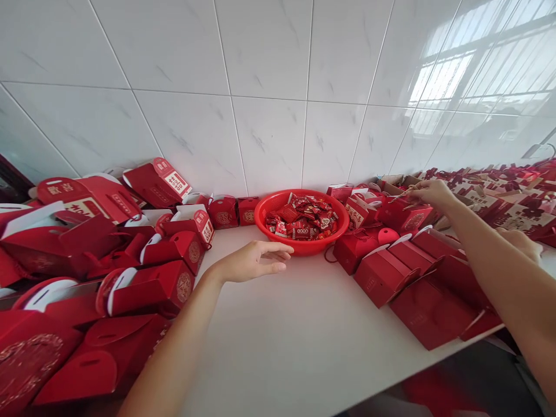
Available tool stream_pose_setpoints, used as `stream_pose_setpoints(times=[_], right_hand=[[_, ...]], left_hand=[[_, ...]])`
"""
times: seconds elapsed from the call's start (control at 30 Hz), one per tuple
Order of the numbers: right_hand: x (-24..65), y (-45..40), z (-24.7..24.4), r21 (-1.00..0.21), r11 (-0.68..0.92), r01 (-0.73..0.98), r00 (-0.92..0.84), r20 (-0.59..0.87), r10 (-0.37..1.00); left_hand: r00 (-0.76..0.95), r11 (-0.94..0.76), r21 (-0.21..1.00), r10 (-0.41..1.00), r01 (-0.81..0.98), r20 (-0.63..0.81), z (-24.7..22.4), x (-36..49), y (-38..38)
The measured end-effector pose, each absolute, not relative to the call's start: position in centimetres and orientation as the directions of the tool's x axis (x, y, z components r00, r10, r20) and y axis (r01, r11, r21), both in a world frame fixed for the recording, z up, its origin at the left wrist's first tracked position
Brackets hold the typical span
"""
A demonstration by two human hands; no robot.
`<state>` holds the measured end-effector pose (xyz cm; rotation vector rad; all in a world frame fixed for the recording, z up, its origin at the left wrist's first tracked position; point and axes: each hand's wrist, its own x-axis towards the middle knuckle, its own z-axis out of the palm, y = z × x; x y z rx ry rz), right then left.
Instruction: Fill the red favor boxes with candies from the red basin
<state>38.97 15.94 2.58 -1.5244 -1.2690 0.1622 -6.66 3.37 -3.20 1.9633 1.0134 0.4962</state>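
Observation:
My left hand (pixel 252 260) hovers over the white table (pixel 278 324), just in front of a red plastic basket (pixel 299 249) heaped with wrapped sweets (pixel 304 219). Its fingers are apart and it holds nothing. My right hand (pixel 430 194) reaches far to the right, over the red gift boxes (pixel 406 214) by the wall. Its fingers are bent together at a thin, light-coloured item too small to name.
Open red boxes (pixel 152 289) crowd the left side. Closed red boxes (pixel 386 275) stand at the right, with many more packages (pixel 486 191) beyond. Another person's hand (pixel 521 243) shows at the far right. A tiled wall (pixel 269 139) rises behind.

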Motion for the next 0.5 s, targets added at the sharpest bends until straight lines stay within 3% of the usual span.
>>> stream_pose_setpoints(times=[0.1, 0.23, 0.37, 0.5], right_hand=[[38.5, 15.0, 3.7, -0.775, -0.037, 0.631, 0.436, 0.315, 0.843], [37.5, 13.5, 5.3, -0.705, -0.152, 0.693, 0.475, 0.288, 0.832], [36.5, 12.6, 6.6, -0.657, -0.183, 0.731, 0.484, 0.31, 0.819], [35.9, 12.3, 7.3, -0.65, -0.116, 0.751, 0.433, 0.353, 0.829]], left_hand=[[0.598, -0.328, 0.815, 0.801, 0.477, -0.027, -3.1, -6.6, 3.3], [0.594, -0.328, 0.809, 0.804, 0.487, -0.031, -3.0, -6.6, 3.3], [0.594, -0.327, 0.802, 0.803, 0.499, -0.043, -3.0, -6.7, 3.2], [0.591, -0.319, 0.797, 0.805, 0.513, -0.058, -3.0, -6.7, 3.2]])
